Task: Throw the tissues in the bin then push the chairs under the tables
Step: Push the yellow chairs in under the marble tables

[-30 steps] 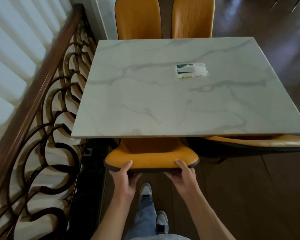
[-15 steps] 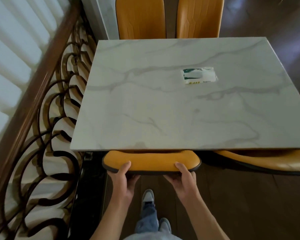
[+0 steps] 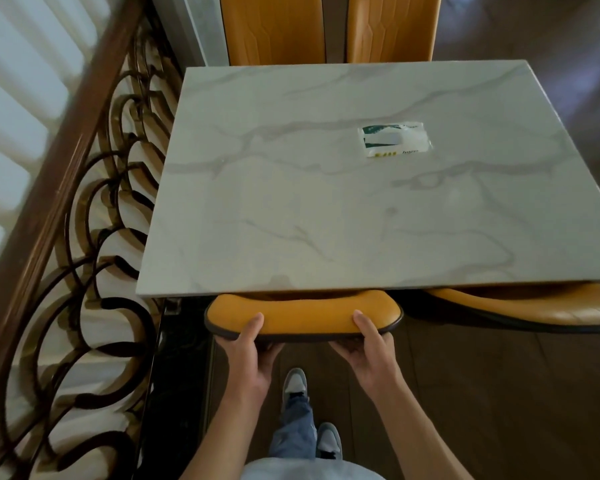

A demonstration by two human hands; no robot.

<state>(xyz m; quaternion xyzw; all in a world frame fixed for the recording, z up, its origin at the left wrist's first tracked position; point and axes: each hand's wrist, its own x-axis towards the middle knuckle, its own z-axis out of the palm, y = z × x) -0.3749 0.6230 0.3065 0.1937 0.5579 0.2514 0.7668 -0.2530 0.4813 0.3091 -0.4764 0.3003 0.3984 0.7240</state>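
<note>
Both my hands grip the top of the backrest of a yellow chair [image 3: 303, 315] at the near edge of a white marble table [image 3: 291, 202]. My left hand [image 3: 250, 355] holds its left end and my right hand [image 3: 369, 351] its right end. Only the backrest's top shows; the seat is hidden beneath the tabletop. A second yellow chair [image 3: 520, 310] stands to the right, its backrest also at the table edge. A tissue packet [image 3: 394, 139] lies on the table right of centre.
Two more yellow chairs [image 3: 274, 29] [image 3: 392, 27] stand at the far side of the table. A curved metal railing with a wooden handrail [image 3: 66, 140] runs along the left. Dark wooden floor [image 3: 499, 393] lies to the right and behind me.
The chair has slid forward under the table with both hands on it; far less of its backrest and seat shows than a second ago.
</note>
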